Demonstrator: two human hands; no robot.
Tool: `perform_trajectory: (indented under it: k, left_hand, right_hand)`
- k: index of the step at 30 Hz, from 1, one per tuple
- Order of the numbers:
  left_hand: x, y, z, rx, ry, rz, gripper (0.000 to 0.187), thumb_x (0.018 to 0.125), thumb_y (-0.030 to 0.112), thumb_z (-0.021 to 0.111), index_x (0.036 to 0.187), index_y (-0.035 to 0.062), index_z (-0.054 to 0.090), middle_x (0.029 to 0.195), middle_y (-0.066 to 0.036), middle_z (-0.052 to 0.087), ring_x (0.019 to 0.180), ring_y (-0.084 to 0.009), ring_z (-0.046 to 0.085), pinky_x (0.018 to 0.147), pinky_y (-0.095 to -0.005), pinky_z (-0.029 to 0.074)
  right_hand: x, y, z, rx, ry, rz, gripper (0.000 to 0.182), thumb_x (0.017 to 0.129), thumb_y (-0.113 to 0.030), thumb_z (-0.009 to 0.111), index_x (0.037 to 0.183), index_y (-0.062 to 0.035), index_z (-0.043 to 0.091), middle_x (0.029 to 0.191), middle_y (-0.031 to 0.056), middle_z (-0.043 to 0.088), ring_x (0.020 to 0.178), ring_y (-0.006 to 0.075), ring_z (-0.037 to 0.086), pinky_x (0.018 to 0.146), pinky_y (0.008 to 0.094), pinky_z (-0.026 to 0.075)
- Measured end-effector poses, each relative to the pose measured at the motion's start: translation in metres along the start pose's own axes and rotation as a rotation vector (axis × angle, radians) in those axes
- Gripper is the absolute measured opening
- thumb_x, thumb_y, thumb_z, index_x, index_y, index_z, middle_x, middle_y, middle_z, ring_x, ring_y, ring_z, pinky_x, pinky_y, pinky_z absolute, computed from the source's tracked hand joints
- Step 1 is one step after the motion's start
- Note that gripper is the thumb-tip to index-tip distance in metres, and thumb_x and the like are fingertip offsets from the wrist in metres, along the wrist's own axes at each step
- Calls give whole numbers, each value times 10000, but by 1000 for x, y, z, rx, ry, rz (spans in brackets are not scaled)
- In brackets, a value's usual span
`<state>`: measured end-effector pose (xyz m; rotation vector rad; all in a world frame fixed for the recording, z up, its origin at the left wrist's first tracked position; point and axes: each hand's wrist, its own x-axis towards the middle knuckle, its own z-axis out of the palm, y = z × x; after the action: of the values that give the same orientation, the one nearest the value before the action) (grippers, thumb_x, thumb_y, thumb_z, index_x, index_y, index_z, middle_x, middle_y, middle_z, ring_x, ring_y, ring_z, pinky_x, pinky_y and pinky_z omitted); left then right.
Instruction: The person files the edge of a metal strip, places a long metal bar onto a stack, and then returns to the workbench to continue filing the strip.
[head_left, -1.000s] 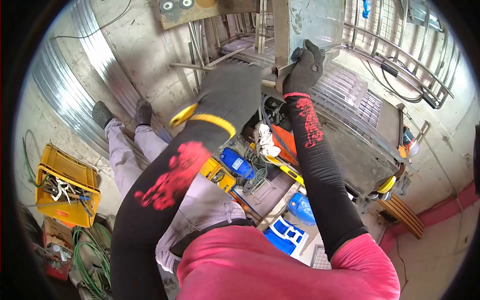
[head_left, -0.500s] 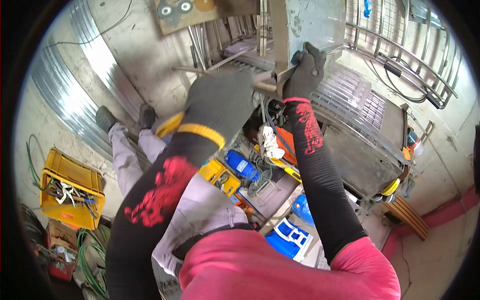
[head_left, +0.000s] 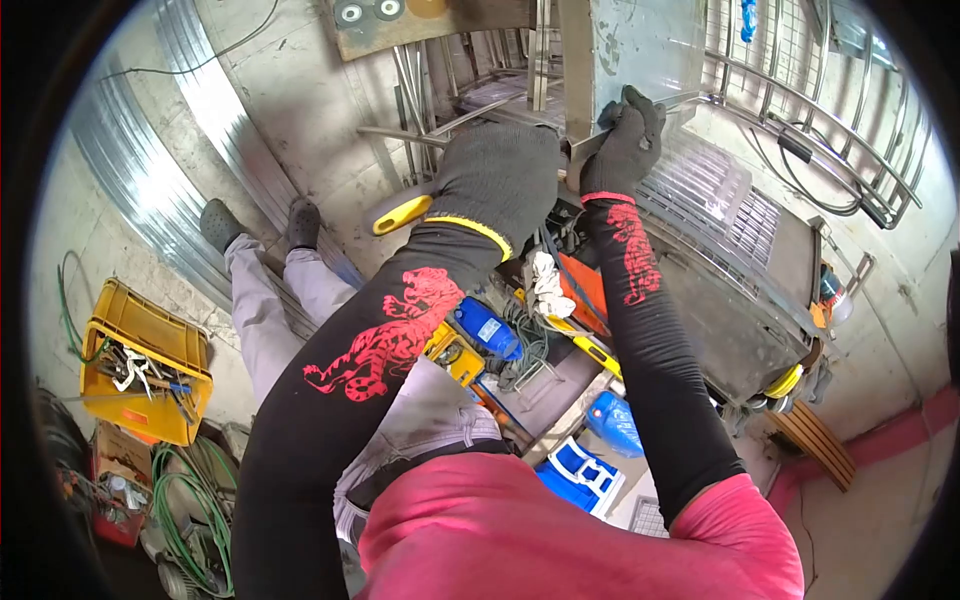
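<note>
Grey sheet-metal panel (head_left: 648,45), its side edge running away, meets the nearer right hand (head_left: 622,145), grip unclear; beside it, the left hand's (head_left: 500,178) fingers look clamped around a yellow handle (head_left: 403,214).

Lots on the floor (head_left: 290,110)

I see long shiny metal strips (head_left: 212,98) lying on the pale floor, upper left. At the lower left sit a yellow crate (head_left: 145,418), a red box (head_left: 116,526) and some green hose (head_left: 180,492).
</note>
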<state>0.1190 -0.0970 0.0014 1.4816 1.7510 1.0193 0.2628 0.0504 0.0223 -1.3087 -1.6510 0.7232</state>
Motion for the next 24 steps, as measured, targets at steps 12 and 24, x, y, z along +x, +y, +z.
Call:
perform_trajectory:
  k: [12,24]
  left_hand:
    - [6,6,-7,15,-43,5,171,854,178,670,955,83,772,892,-147,774,859,-324,775,741,-476,598]
    - [-10,27,-53,127,-41,-79,155,908,187,654,1041,140,721,933,-104,737,844,-338,735,725,-469,584]
  right_hand:
    - [-6,-4,-4,14,-34,66,310,952,-61,531,1188,62,691,915,65,629,786,153,586,743,270,496]
    - [-2,0,-33,-471,-68,-263,380,1042,-77,462,1371,51,602,1250,186,641,1280,292,548,1126,384,421]
